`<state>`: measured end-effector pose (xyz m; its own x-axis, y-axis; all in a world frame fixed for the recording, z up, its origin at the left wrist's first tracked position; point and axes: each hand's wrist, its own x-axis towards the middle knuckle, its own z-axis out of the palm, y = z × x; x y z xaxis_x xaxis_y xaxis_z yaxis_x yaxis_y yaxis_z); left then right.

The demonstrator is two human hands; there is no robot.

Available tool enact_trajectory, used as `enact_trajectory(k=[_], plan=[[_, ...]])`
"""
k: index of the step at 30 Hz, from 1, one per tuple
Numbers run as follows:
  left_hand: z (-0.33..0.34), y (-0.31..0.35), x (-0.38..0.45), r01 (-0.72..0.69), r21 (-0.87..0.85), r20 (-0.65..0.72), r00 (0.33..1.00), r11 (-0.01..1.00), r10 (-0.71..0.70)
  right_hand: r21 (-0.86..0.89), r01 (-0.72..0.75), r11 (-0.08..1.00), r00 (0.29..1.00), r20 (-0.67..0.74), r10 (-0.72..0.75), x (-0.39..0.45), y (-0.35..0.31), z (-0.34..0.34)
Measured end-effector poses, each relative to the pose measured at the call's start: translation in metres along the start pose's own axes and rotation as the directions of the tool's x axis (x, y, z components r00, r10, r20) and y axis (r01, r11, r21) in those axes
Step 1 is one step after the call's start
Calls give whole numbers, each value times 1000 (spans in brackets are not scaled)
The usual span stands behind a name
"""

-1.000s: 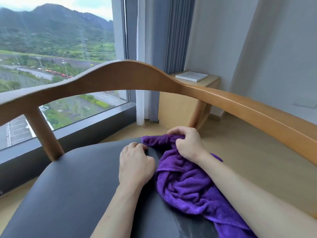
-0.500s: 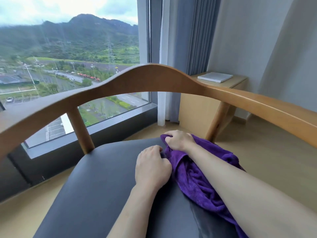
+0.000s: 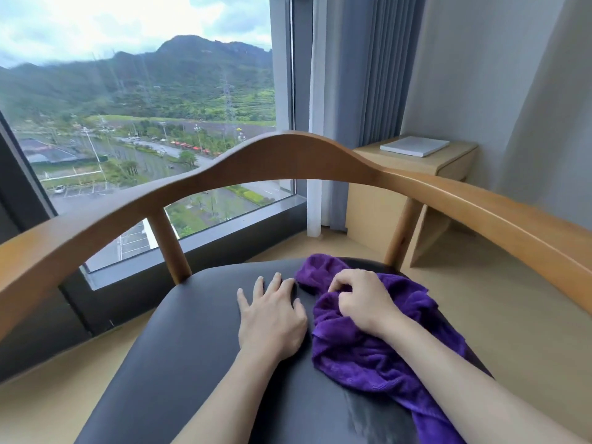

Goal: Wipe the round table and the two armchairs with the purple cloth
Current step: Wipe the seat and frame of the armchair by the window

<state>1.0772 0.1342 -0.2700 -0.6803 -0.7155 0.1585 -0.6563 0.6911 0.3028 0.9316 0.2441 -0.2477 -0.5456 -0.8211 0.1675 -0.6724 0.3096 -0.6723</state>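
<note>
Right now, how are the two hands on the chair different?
The left hand lies flat with fingers spread on the bare black seat; the right hand has curled fingers bunching the purple cloth. The left hand holds nothing, while the right hand grips the cloth. The left hand sits beside the cloth, the right on top of it. Both are bare and rest on the same armchair.

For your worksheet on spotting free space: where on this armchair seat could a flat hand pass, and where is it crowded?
Free: the dark seat left of the left hand, out to the wooden back post. Crowded: the seat's right half, where the right hand grips the bunched purple cloth.
</note>
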Motion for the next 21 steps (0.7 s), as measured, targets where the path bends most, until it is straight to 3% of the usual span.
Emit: enact_trajectory(k=[4, 7, 9, 11, 12, 18, 21], plan=[[-1, 1, -1, -4, -4, -31, 1000, 1000, 4, 147, -36, 988, 973, -221, 69, 30, -3, 7], [1, 0, -1, -11, -9, -57, 998, 1000, 10, 308, -28, 951, 897, -411, 160, 67, -8, 6], [3, -2, 1, -8, -12, -66, 998, 1000, 8, 239, -53, 970, 960, -255, 115, 88, -9, 18], [5, -3, 1, -10, -25, -73, 997, 1000, 8, -104, -72, 992, 996, 46, 77, 97, -10, 35], [5, -3, 3, -11, -29, -74, 997, 1000, 8, -214, -62, 975, 989, 120, 90, 100, -9, 41], [-6, -6, 4, -11, -67, 61, 998, 998, 15, -297, 10, 955, 987, 153, 38, 91, -10, 31], [-19, -25, 9, -128, 18, 145, 982, 992, 125, -341, 67, 938, 987, 157, -14, 77, -15, 27]])
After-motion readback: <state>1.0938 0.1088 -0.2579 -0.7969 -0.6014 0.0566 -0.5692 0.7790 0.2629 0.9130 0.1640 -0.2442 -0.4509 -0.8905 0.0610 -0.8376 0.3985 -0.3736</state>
